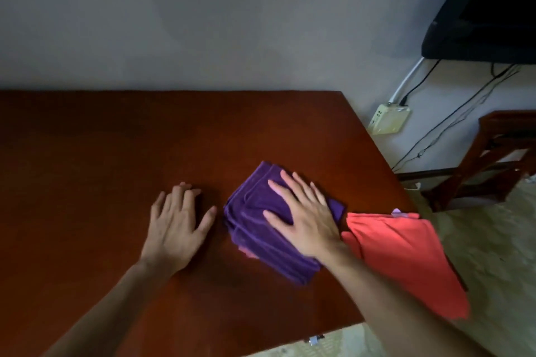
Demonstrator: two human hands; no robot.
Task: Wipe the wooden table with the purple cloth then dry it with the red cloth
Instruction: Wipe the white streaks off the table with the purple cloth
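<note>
right hand [304,217] flat on purple cloth [261,229] — grip spread, pressing | long axis runs away-left | left hand [177,226] idle, open on tabletop [116,139] | red cloth [406,258] just right — possibly touching

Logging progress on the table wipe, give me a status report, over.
Right hand flat on folded purple cloth, fingers spread. Left hand flat on bare wooden table, apart from cloth. Red cloth untouched, draped over right table edge. Nothing in the way.
</note>
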